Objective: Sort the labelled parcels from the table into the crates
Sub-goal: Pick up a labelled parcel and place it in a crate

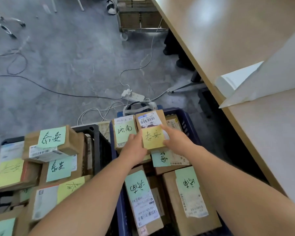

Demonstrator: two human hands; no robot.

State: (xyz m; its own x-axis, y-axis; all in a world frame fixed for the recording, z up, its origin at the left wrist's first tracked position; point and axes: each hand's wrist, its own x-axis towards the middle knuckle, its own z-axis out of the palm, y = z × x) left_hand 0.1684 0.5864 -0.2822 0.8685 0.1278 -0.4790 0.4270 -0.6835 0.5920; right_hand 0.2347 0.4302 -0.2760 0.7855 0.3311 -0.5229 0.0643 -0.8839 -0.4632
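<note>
Parcel [151, 131] with the yellow note sits between both hands over the blue crate [188, 123]; left hand [134, 147] and right hand [176, 142] fingers clamp its opposite sides.

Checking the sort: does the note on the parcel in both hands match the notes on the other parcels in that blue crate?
No. The held parcel carries a yellow note reading 泰安, while the blue crate's neighbouring parcel reads 济南.
</note>
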